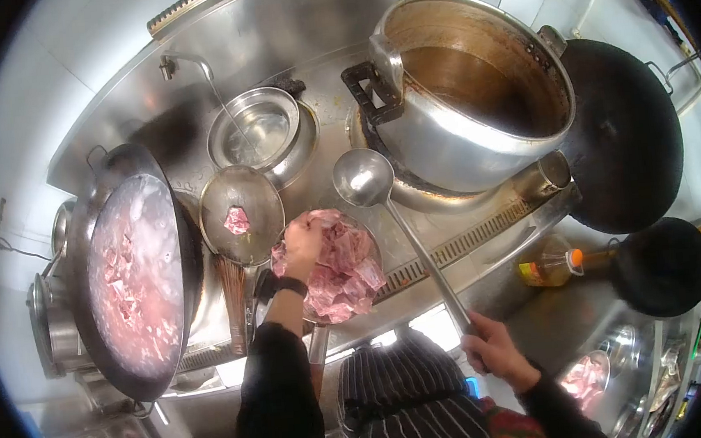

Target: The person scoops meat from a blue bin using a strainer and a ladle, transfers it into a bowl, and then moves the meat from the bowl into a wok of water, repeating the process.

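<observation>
My left hand reaches into a round pan heaped with raw meat pieces, its fingers pressed together on the meat. My right hand is wrapped round the long handle of a steel ladle, whose empty bowl lies up and to the left. Beside the meat pan, a round strainer holds one small piece of meat. At the left, a large wok contains cloudy pinkish liquid with meat in it.
A big metal pot of brown liquid stands at the back right, next to a dark wok. Water runs into a steel bowl. An oil bottle, a smaller black pan and another bowl of meat are at the right.
</observation>
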Tool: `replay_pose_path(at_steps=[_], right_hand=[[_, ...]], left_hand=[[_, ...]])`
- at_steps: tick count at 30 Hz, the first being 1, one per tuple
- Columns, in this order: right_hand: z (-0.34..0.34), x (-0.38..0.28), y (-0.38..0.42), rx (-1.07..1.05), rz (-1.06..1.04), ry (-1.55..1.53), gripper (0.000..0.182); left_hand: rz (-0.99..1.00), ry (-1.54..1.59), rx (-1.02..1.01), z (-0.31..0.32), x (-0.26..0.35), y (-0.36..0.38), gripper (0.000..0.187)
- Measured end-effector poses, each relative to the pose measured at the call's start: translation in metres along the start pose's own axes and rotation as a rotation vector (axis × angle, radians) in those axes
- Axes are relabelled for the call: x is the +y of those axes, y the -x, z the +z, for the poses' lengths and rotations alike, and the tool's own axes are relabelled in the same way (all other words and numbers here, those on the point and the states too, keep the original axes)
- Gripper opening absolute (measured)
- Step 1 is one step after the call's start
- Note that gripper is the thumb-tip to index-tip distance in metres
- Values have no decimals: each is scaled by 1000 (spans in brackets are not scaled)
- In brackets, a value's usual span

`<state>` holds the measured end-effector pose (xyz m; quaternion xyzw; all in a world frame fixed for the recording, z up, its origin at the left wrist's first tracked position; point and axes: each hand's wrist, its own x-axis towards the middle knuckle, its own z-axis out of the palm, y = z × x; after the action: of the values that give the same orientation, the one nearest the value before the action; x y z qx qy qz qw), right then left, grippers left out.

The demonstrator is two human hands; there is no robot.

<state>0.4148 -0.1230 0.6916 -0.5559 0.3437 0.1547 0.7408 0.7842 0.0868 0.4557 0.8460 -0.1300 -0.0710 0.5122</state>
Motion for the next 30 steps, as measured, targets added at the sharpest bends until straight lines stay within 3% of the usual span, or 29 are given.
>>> replay_pose_path(at_steps=[1,3,7,9,11,12,13,15,16,18,22,25,27,30], right_hand=[[0,1,3,-3,10,-3,61],[-4,6,3,-12,12,-11,61],[-7,22,1,13,2,-34,59],[-7,19,2,2,-1,-25,59],[-6,16,0,-12,-4,-11,58],[-6,17,-1,-14,-10,-1,57],[-6,19,-1,-15,-16,11,56],[-4,19,0,-16,-4,-19,55],[-2,18,-1,-22,4,-59,54],[5,15,0,-4,-8,-28,50],[13,6,6,44,-14,-10,47],[7,12,11,45,-6,-81,48],[1,21,16,54,-17,-81,50],[-4,31,18,62,-28,-104,54]], left_hand=[[1,-9,-3,-13,11,6,24],[-390,562,-100,-51,50,23,21],[-429,771,-100,-86,68,42,21],[-471,698,-138,-104,55,48,24],[-471,503,-355,-114,48,51,26],[-489,313,-284,-110,45,55,31],[-494,317,-287,-101,48,62,31],[247,-804,217,-80,57,79,46],[354,-641,77,-74,69,84,55],[549,-551,-77,-47,93,95,54],[622,-692,-252,-7,93,92,48],[523,-851,-174,-17,70,71,44],[351,-777,45,-32,60,67,24],[443,-807,150,-42,63,67,23]])
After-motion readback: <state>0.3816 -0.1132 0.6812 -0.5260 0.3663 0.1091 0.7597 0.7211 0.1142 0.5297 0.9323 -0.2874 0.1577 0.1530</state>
